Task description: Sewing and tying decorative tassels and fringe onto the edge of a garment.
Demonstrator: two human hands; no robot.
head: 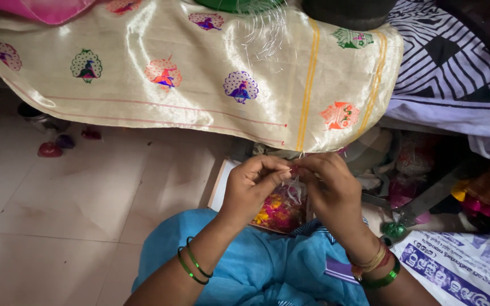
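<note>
My left hand (250,184): pinching fine pale threads (295,190).
My right hand (327,184): pinching them too.
Above: gold cloth (199,85).

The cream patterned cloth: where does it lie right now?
In the head view the cream patterned cloth drapes across the upper frame, hanging above the left hand and right hand, with a black-and-white striped fabric to its right.

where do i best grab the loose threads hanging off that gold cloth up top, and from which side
Pinch the loose threads in a bunch near their free ends, coming from below, the person's side. They fan out thin and separate over the gold cloth, so gathering them first seems wiser. Both hands, left hand and right hand, are busy lower down.
</note>
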